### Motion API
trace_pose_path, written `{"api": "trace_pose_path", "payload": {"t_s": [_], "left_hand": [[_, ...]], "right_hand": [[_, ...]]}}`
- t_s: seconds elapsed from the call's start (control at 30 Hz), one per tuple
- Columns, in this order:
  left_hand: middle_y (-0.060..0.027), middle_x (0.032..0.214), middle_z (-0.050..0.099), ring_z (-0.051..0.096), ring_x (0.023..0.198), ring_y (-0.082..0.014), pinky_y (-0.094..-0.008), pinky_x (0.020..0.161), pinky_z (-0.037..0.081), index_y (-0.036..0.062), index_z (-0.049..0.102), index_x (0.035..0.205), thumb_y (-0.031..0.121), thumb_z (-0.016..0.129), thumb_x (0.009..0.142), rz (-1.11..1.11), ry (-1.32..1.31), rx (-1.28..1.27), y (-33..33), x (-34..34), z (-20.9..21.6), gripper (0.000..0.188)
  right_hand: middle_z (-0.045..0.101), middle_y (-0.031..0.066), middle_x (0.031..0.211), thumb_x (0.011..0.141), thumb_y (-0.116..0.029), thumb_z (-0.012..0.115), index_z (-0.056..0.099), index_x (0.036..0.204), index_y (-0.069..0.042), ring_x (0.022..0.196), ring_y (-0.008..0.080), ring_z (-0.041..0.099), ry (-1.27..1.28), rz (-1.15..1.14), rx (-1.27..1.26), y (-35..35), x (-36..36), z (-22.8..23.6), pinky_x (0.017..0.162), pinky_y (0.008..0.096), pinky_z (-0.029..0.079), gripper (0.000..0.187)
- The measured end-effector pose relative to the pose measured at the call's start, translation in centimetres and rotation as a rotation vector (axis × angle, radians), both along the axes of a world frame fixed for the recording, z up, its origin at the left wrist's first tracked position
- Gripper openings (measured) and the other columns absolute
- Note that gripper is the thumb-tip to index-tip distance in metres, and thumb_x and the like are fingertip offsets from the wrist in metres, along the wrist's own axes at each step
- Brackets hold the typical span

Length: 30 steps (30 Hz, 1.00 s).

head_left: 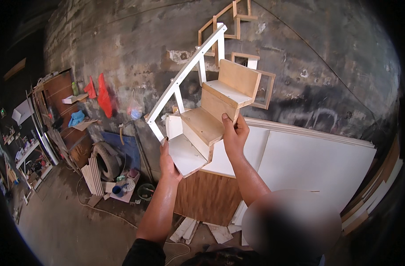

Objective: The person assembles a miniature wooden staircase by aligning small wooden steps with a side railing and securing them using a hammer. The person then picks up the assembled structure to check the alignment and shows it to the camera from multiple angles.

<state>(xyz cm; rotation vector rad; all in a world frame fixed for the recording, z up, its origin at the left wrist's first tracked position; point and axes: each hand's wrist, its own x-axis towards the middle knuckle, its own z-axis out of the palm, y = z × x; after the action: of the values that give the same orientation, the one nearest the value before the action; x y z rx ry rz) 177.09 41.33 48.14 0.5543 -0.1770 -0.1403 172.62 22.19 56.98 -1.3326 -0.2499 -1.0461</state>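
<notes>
Both hands hold up a small wooden staircase (202,123) in front of the wall. Its steps are partly bare wood and partly white, and a white handrail (184,73) on white posts slants up along its left side. My left hand (168,162) grips the white bottom step at its left edge, the thumb upright beside a rail post. Higher up, my right hand (235,134) clasps the right side of the steps, with its thumb on the bare wood of a riser and its fingers partly hidden behind.
White panels (315,166) lean against the stained wall behind the staircase. Wooden frames (235,26) hang on that wall. To the left stand a tire (106,160), stacked boards (92,177) and a dark bucket (146,191). Wood offcuts (184,229) and a cable lie on the floor.
</notes>
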Motion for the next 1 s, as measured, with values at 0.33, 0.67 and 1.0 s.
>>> {"api": "trace_pose_path", "payload": {"t_s": [0.33, 0.67, 1.0], "left_hand": [[-0.0186, 0.124, 0.064, 0.063, 0.112, -0.0350, -0.0484, 0.097, 0.052, -0.0010, 0.055, 0.129, 0.035, 0.042, 0.102, -0.135, -0.072, 0.101, -1.3, 8.7, 1.5, 0.048], [-0.0189, 0.106, 0.069, 0.070, 0.091, -0.0313, -0.0437, 0.082, 0.059, -0.0041, 0.060, 0.119, 0.020, 0.044, 0.100, -0.182, -0.183, -0.025, -1.9, 18.2, 3.5, 0.035], [-0.0251, 0.113, 0.066, 0.068, 0.098, -0.0389, -0.0512, 0.087, 0.057, -0.0082, 0.054, 0.125, 0.022, 0.034, 0.100, -0.275, -0.136, -0.089, -1.7, 27.7, 6.2, 0.044]], "right_hand": [[0.066, 0.0022, 0.090, 0.096, -0.016, 0.066, 0.064, 0.120, 0.003, 0.078, 0.0056, 0.053, -0.111, -0.063, -0.084, -0.6, 7.6, 0.6, 0.068, 0.0227, 0.045, 0.031], [0.067, 0.0093, 0.112, 0.107, -0.034, 0.046, 0.059, 0.129, 0.005, 0.099, 0.0131, 0.061, -0.167, 0.077, -0.240, -3.3, 16.4, 4.0, 0.085, 0.0273, 0.049, 0.047], [0.067, 0.0071, 0.102, 0.104, -0.037, 0.050, 0.061, 0.121, 0.001, 0.087, 0.0160, 0.066, -0.089, -0.021, -0.048, -7.7, 27.3, 12.6, 0.074, 0.0293, 0.052, 0.043]]}}
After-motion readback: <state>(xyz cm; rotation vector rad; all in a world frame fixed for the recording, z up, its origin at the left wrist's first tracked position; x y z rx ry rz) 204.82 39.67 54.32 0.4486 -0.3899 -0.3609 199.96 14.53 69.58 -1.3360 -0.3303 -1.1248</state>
